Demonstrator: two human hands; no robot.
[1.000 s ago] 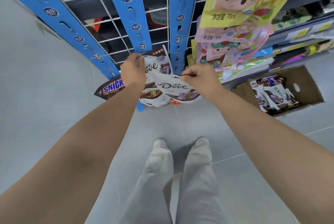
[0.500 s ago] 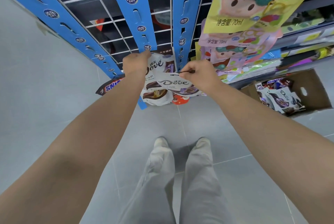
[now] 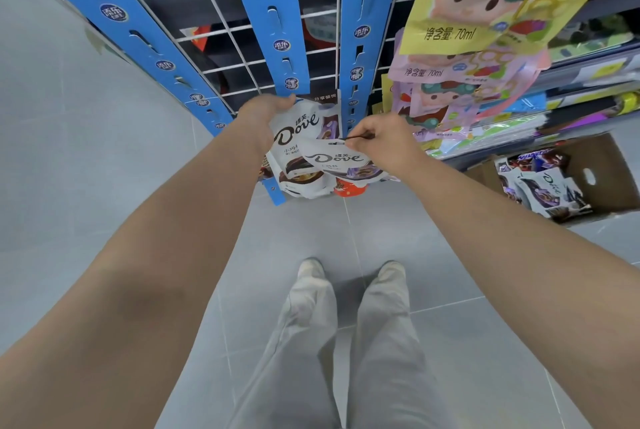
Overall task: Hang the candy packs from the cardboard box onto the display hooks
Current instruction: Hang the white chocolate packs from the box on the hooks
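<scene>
Two white Dove candy packs hang low on the wire rack between blue hanging strips. My left hand (image 3: 264, 116) grips the top of the rear Dove pack (image 3: 300, 137), just under the middle blue strip (image 3: 273, 19). My right hand (image 3: 381, 137) pinches a thin dark display hook (image 3: 358, 137) that reaches to the hang hole of the front Dove pack (image 3: 337, 160). An open cardboard box (image 3: 609, 165) on the floor at the right holds several more Dove and Snickers packs (image 3: 543, 186).
Pastel drink pouches (image 3: 478, 47) hang thickly at the upper right, close to my right hand. Shelves with goods run behind them. The white wire grid (image 3: 242, 47) backs the blue strips. Grey tiled floor and my two legs (image 3: 346, 342) lie below.
Both hands have risen a little with the packs toward the strips. The Snickers pack at the lower left has slipped out of sight behind my left arm. The view has shifted, the box lying further right.
</scene>
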